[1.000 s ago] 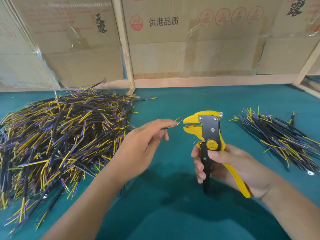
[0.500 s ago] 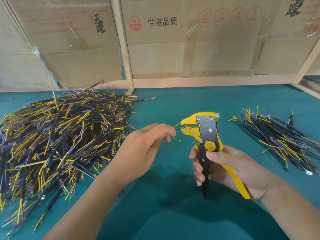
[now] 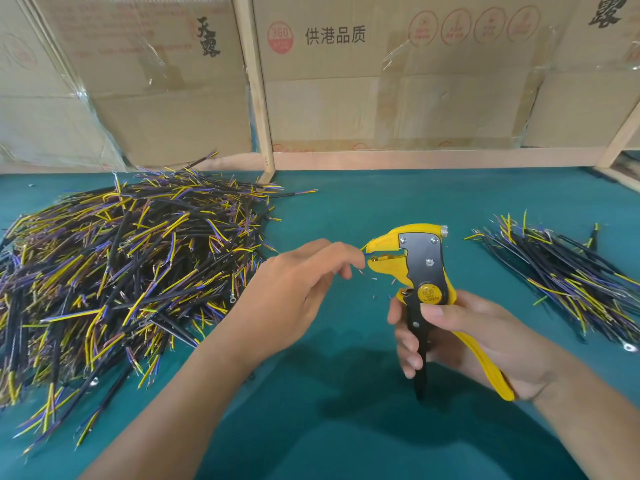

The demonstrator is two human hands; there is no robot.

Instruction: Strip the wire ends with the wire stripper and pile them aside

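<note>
My right hand (image 3: 460, 337) grips the handles of the yellow and black wire stripper (image 3: 415, 268), held upright with its jaws pointing left. My left hand (image 3: 294, 292) pinches a thin wire (image 3: 367, 250) whose yellow and blue ends sit in the stripper's jaws; most of the wire is hidden behind my fingers. A large heap of black, yellow and purple wires (image 3: 121, 271) lies on the left of the green table. On the right lies a smaller pile of wires (image 3: 561, 271).
The table has a green cover (image 3: 346, 410). Tiny bits of stripped insulation (image 3: 375, 279) lie scattered under the jaws. Cardboard boxes (image 3: 381, 81) and a wooden frame (image 3: 258, 98) close off the back edge of the table.
My left hand has brought the wire's end from just left of the stripper into its jaws. The stripper has stayed almost still in my right hand.
</note>
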